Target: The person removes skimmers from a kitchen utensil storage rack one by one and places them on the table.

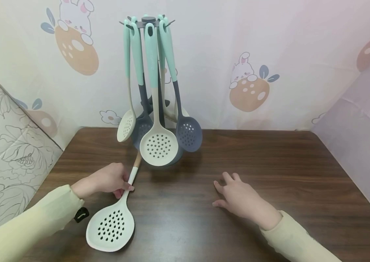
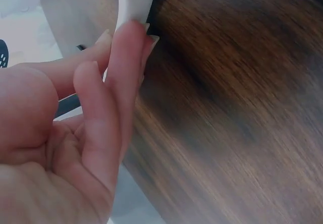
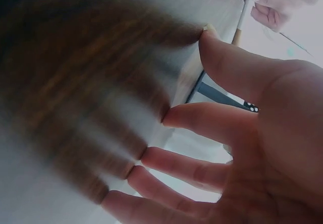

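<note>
A white skimmer (image 1: 110, 228) with a wide perforated head lies at the left of the table, its head toward me. Its handle ends in a wood-coloured section, partly hidden behind the hanging utensils. My left hand (image 1: 111, 180) pinches the white neck between thumb and fingers; the left wrist view shows the fingers (image 2: 128, 52) against the white handle. On the right, my right hand (image 1: 237, 196) rests with spread fingers, its fingertips at the wooden tabletop in the right wrist view, and it holds nothing.
Behind the skimmer stands a rotating utensil rack (image 1: 148, 20). Several mint-handled utensils hang from it, including a white skimmer (image 1: 158, 146) in front and a dark grey one (image 1: 189, 134) to its right. Patterned cloth (image 1: 211, 72) backs the brown table (image 1: 270, 153).
</note>
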{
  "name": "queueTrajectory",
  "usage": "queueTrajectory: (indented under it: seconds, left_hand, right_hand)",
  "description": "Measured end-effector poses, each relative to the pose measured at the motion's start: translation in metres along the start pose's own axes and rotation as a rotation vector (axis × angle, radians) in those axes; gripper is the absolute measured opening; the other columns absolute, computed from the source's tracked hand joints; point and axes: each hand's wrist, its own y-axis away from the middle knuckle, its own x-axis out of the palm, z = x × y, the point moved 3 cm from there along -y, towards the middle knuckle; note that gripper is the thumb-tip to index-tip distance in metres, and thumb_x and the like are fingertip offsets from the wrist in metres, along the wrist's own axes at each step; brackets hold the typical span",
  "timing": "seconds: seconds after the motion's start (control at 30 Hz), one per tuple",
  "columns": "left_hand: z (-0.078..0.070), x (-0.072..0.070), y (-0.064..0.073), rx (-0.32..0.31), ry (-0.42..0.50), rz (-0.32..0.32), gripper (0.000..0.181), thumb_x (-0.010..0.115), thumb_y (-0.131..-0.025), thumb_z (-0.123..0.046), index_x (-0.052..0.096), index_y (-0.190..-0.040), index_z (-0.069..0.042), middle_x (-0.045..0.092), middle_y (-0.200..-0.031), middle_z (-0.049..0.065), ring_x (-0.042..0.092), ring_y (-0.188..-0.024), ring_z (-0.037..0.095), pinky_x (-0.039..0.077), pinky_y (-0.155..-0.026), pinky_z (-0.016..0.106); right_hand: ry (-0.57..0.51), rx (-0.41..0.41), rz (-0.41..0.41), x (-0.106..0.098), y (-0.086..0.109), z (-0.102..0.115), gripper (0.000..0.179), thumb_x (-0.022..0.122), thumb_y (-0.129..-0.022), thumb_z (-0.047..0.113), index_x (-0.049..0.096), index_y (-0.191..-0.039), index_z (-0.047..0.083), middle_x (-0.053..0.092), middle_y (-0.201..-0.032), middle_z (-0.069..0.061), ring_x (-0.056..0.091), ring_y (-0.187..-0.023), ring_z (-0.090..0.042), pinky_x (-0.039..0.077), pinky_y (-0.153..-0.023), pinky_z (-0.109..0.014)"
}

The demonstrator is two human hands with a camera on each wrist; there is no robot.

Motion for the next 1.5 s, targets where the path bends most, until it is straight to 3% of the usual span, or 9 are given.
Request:
queueTrajectory:
  seconds: [0.33, 0.67, 1.0, 1.5]
  left_hand:
    - [0.0006, -0.0018, -0.0049, 0.026, -0.113, -0.019, 0.021, 0.078, -0.088, -0.022, 0.069, -0.071, -0.011, 0.065, -0.059, -0.001, 0.066, -0.055, 0.012, 0.049, -0.055, 0.028]
    - [0.0070, -0.0052, -0.0068, 0.029, 0.023, 0.052, 0.018, 0.074, -0.090, -0.014, 0.068, -0.076, -0.006, 0.067, -0.064, 0.004, 0.068, -0.059, 0.016, 0.050, -0.058, 0.029]
    - [0.0050, -0.0088, -0.0050, 0.043, 0.022, 0.031, 0.013, 0.072, -0.091, -0.011, 0.068, -0.080, -0.005, 0.067, -0.071, 0.005, 0.069, -0.061, 0.015, 0.052, -0.062, 0.029]
    - [0.0041, -0.0042, -0.0101, -0.028, 0.060, 0.052, 0.020, 0.075, -0.090, -0.016, 0.065, -0.078, -0.003, 0.066, -0.066, 0.009, 0.069, -0.058, 0.018, 0.056, -0.060, 0.031]
  right_hand:
    - [0.042, 0.020, -0.004, 0.0006, -0.0030, 0.0029, 0.065, 0.072, -0.087, 0.050, 0.064, -0.132, 0.004, 0.052, -0.116, -0.019, 0.047, -0.088, -0.030, 0.038, -0.044, -0.025]
    - [0.015, 0.032, 0.064, 0.0007, -0.0049, 0.0016, 0.069, 0.070, -0.088, 0.052, 0.059, -0.137, 0.004, 0.050, -0.123, -0.021, 0.047, -0.096, -0.034, 0.039, -0.046, -0.026]
    - [0.006, 0.023, 0.078, 0.0002, -0.0048, 0.0010, 0.071, 0.071, -0.087, 0.051, 0.058, -0.137, 0.003, 0.049, -0.124, -0.022, 0.048, -0.097, -0.036, 0.041, -0.047, -0.028]
    - [0.017, 0.038, 0.092, 0.0004, -0.0034, 0.0004, 0.070, 0.070, -0.088, 0.051, 0.057, -0.139, 0.004, 0.048, -0.125, -0.022, 0.048, -0.100, -0.036, 0.043, -0.049, -0.028]
